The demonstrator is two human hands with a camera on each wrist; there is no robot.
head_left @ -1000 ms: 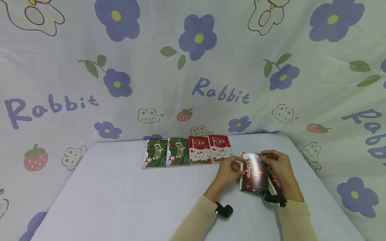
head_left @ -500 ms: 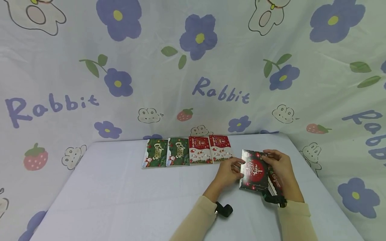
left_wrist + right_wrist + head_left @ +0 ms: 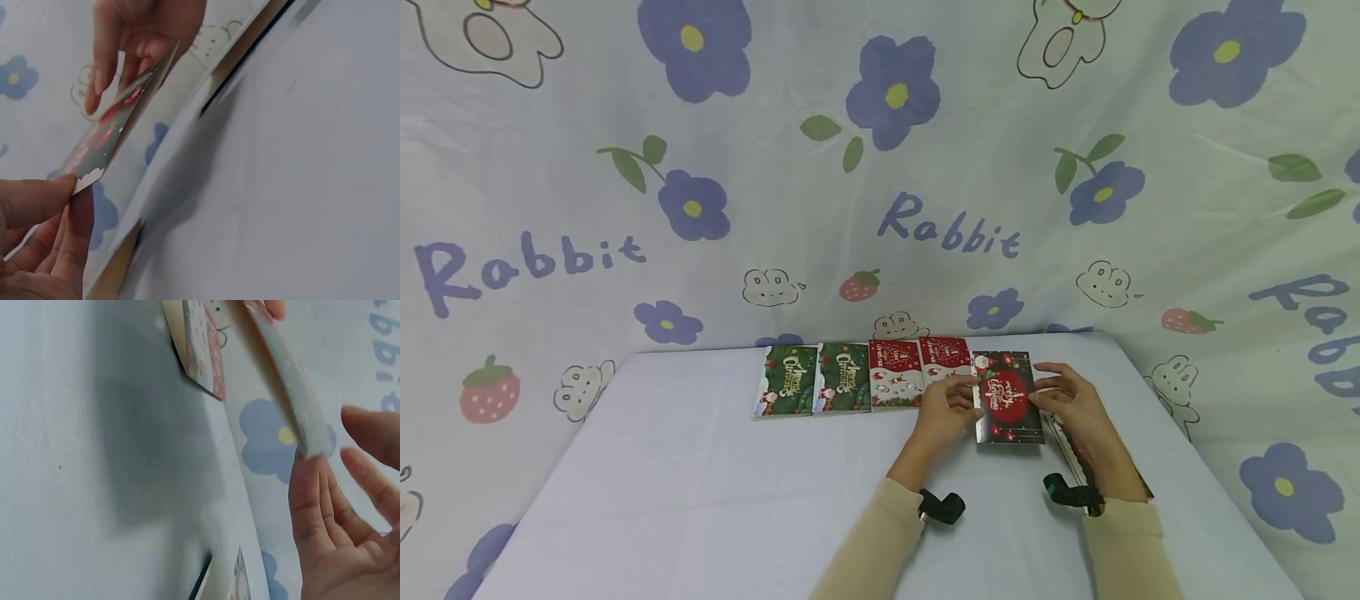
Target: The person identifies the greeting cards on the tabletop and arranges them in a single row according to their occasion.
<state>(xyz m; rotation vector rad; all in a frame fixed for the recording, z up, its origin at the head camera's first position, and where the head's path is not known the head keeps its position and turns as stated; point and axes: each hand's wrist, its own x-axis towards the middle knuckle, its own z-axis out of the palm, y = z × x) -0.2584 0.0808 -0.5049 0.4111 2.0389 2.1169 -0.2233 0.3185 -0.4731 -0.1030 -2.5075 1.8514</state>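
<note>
A dark Christmas card (image 3: 1004, 398) with a red disc and white lettering is raised over the table's right part. My left hand (image 3: 942, 417) pinches its left edge between thumb and fingers. Seen from the left wrist, the folded card (image 3: 119, 131) has its two leaves slightly apart. My right hand (image 3: 1078, 417) is at the card's right edge; in the right wrist view its fingertips (image 3: 307, 469) are right at the edge, while the thumb stands off. More dark card stock (image 3: 1067, 446) lies beneath the right hand, mostly hidden.
Along the back of the white table (image 3: 700, 483) stand two green cards (image 3: 790, 381) and two red-and-white cards (image 3: 898, 373) in a row, side by side. The left hand partly covers the rightmost one. Behind hangs a patterned curtain (image 3: 775, 167).
The dark Christmas card has moved left and slightly back, away from the dark card stock under the right hand. My left hand moved along with it; the right hand's fingers have loosened.
</note>
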